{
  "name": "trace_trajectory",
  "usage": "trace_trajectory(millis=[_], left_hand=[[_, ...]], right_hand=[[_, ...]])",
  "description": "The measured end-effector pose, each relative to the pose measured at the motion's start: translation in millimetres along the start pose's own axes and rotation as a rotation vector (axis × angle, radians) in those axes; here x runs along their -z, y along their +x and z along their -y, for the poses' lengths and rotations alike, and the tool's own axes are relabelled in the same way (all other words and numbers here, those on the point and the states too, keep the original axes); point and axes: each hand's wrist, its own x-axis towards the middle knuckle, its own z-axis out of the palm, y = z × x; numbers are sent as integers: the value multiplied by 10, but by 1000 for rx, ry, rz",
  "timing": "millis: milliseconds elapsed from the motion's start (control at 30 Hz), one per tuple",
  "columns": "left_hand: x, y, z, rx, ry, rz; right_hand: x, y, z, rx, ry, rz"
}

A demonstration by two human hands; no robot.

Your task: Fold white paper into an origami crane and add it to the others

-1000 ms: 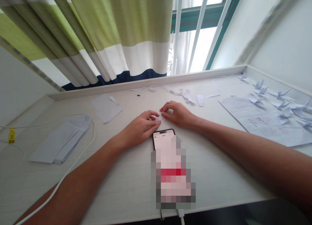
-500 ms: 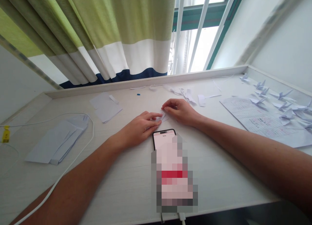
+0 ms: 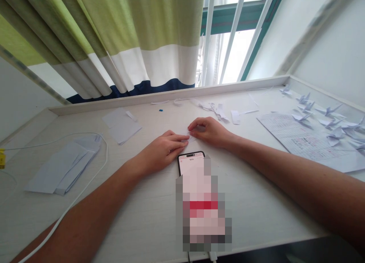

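Note:
A small piece of white folded paper [image 3: 191, 140] lies on the white desk just beyond the phone, mostly covered by my fingers. My left hand [image 3: 164, 151] reaches in from the left, its fingers stretched out and slightly apart, with the tips resting on the paper's left side. From the right, my right hand [image 3: 209, 132] has its thumb and forefinger bent together in a pinch at the far edge of the same paper. Exactly how the fold runs is hidden under the fingertips. A phone [image 3: 191, 156] sits right below my hands, its screen largely blurred out.
Several folded paper cranes [image 3: 329, 110] stand at the right beside a written sheet [image 3: 302, 141]. Paper scraps [image 3: 219, 113] lie at the back. Loose white sheets [image 3: 122, 126] and a paper stack [image 3: 62, 168] are on the left, where a white cable [image 3: 107, 149] crosses my forearm.
My right thumb and forefinger have drawn slightly down and closer to my left fingertips. The left hand stays nearly in place, and the view has shifted a little.

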Motion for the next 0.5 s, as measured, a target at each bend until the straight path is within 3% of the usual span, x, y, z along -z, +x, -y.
trace_trajectory(millis=[500], left_hand=[[2, -11, -44, -1, 20, -5]], right_hand=[[-27, 1, 22, -46, -2, -35]])
